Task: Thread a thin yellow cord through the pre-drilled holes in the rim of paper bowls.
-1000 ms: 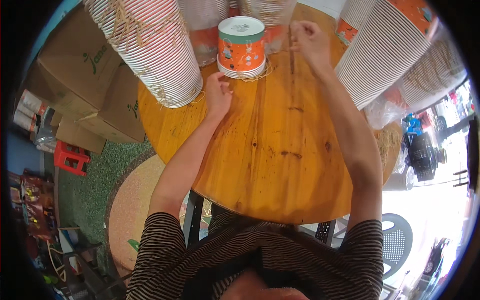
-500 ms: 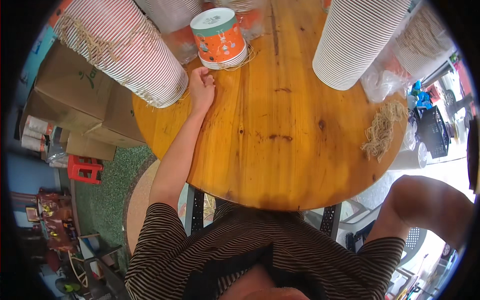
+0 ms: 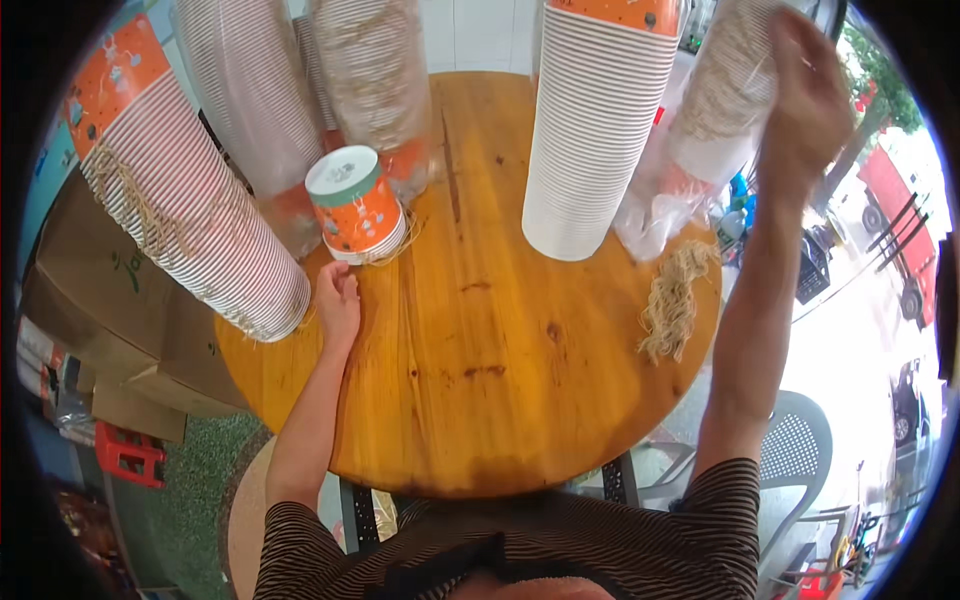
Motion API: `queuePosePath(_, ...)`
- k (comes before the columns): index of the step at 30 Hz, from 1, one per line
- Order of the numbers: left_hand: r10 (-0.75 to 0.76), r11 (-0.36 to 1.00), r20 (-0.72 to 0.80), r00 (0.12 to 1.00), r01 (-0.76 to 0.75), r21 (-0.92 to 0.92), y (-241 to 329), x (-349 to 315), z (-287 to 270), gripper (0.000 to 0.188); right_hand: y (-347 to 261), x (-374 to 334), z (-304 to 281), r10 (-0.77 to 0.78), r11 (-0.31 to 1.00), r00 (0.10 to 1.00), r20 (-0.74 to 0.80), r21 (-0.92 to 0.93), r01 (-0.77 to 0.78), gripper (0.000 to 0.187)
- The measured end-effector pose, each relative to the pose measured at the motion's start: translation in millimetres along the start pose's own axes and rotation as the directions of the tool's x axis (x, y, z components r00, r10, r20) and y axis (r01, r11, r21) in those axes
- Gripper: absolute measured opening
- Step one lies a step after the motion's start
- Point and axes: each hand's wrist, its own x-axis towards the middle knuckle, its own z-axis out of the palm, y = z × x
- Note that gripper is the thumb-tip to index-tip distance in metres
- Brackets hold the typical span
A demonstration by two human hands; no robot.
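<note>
Upside down on the left part of the tabletop [image 3: 520, 410]: a short orange cup stack [image 3: 358, 218], green band and pale base uppermost, with a thin string loop [image 3: 408, 236] at the lower right edge. Just beside the near rim, the left hand [image 3: 339, 308], fingers loosely curled, grip moderately wide, nothing visible inside; contact with the cups impossible to tell. To the left, a tall cup stack [image 3: 215, 235] draped with tangled twine [image 3: 135, 205]. Behind, cups in clear plastic bags [image 3: 370, 75]. Across to the right, a tall white stack [image 3: 592, 140], then a bagged stack [image 3: 722, 95], partly hidden behind the raised, blurred right hand [image 3: 808, 110]; width and contents of that grip impossible to tell. Near the right edge, a loose twine bundle [image 3: 676, 300]. Beyond, cardboard boxes [image 3: 95, 270] at left, a grey chair [image 3: 797, 445] at right.
</note>
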Motion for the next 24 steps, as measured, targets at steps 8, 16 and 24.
queuePosePath(8, 0.625, 0.750, 0.251, 0.739, -0.658, 0.069, 158.4, 15.1, 93.7, 0.027, 47.6, 50.6, 99.7, -0.145, 0.989, 0.919, 0.367, 0.059, 0.133, 0.035)
queuePosePath(16, 0.929, 0.370, 0.018, 0.370, -0.929, 0.015, 334.0, 104.2, 203.9, 0.033, 58.4, 107.0, 126.4, -0.040, 0.996, 0.817, 0.576, -0.042, 0.078, 0.027)
queuePosePath(24, 0.951, 0.310, -0.064, 0.304, -0.940, 0.141, 363.1, 113.8, 242.7, 0.031, 72.7, 111.5, 117.1, 0.147, 0.968, 0.732, 0.666, 0.056, -0.246, 0.020)
